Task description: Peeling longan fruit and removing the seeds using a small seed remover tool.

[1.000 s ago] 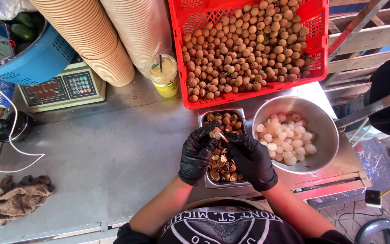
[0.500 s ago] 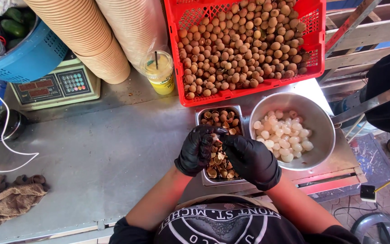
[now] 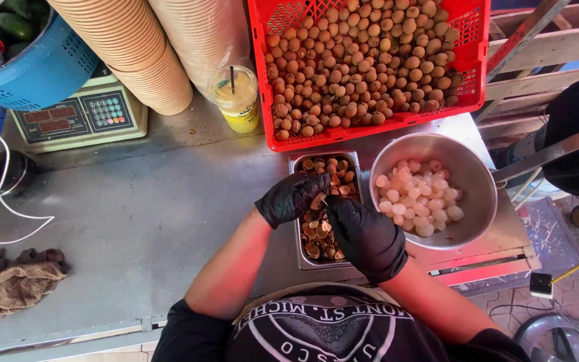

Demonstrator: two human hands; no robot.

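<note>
**Gloved hands work a small brown fruit over the shell tray**

The steel table (image 3: 135, 228) carries everything, and the layout reads as a short line from far to near. At the far edge sits the red crate (image 3: 477, 60), heaped with whole brown fruit and tipped slightly toward the person, which I judge keeps the supply within easy reach. Left of it stand two stacks of paper cups (image 3: 135, 53), a plastic cup of yellow drink (image 3: 237, 97) with a straw, a weighing scale (image 3: 78, 117) and a blue basket (image 3: 35, 67) holding green vegetables. A brown rag (image 3: 18, 281) lies at the near left edge.

Right of centre, the round metal bowl (image 3: 477, 194) holds the peeled white fruit. Just beside it on the left, touching or nearly so, the rectangular metal tray (image 3: 303, 258) collects brown shells. Keeping the two containers side by side likely lets flesh go one way and waste drop the other with little movement.

Both hands wear black gloves and are held together directly above the tray, so any shell falls straight into it. The left hand (image 3: 293, 198) curls its fingers in from the left; the right hand (image 3: 366, 238) comes up from the near side, fingertips meeting the left's. Pinched between them is a single fruit (image 3: 317, 200), pale brown and mostly hidden by the gloves; whether its shell is already cracked I cannot tell. It sits over the far half of the tray, left of the bowl and near the crate's front edge.
</note>
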